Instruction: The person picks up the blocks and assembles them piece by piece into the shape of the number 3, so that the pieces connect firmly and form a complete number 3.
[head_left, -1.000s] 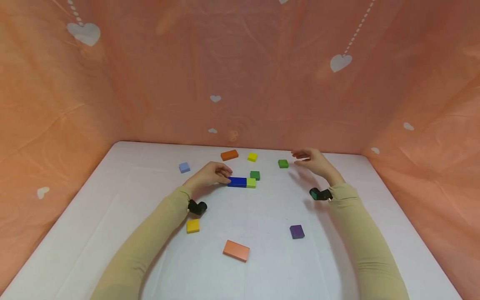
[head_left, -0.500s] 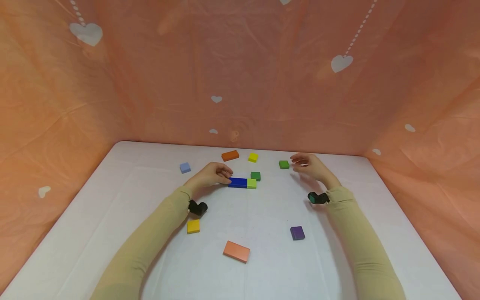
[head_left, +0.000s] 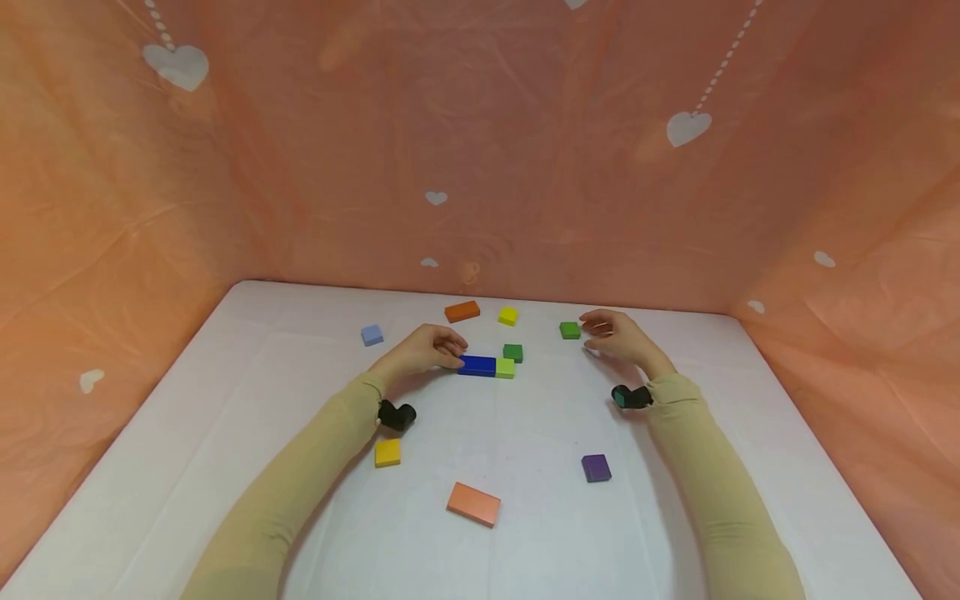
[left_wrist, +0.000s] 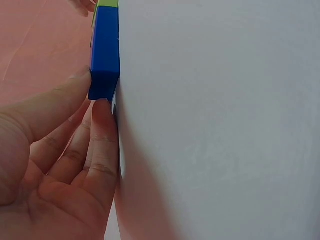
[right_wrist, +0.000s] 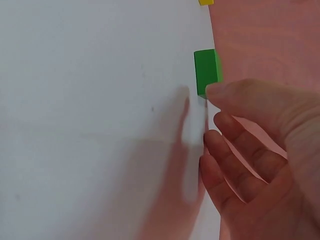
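A long blue block [head_left: 477, 366] lies with its right end against a lime-green block [head_left: 505, 368], and a dark green block [head_left: 513, 353] sits just behind them. My left hand [head_left: 416, 350] pinches the blue block's left end; in the left wrist view the thumb and a fingertip meet that end from two sides. To the right, my right hand [head_left: 622, 337] hovers beside a green block [head_left: 570, 331]. In the right wrist view the right thumb overlaps the near end of this green block [right_wrist: 206, 72], while the other fingers curve loosely and hold nothing.
Toward the back are an orange block [head_left: 462, 312], a yellow block [head_left: 508, 316] and a light blue block [head_left: 372, 335]. Nearer lie a golden-yellow block [head_left: 387, 452], a salmon block [head_left: 473, 504] and a purple block [head_left: 596, 467]. An orange curtain [head_left: 487, 167] borders the white table [head_left: 540, 542].
My right hand has moved left and slightly nearer me, closing the gap to the green block beside it. The left hand stays at the blue block's end; the head view shifts slightly.
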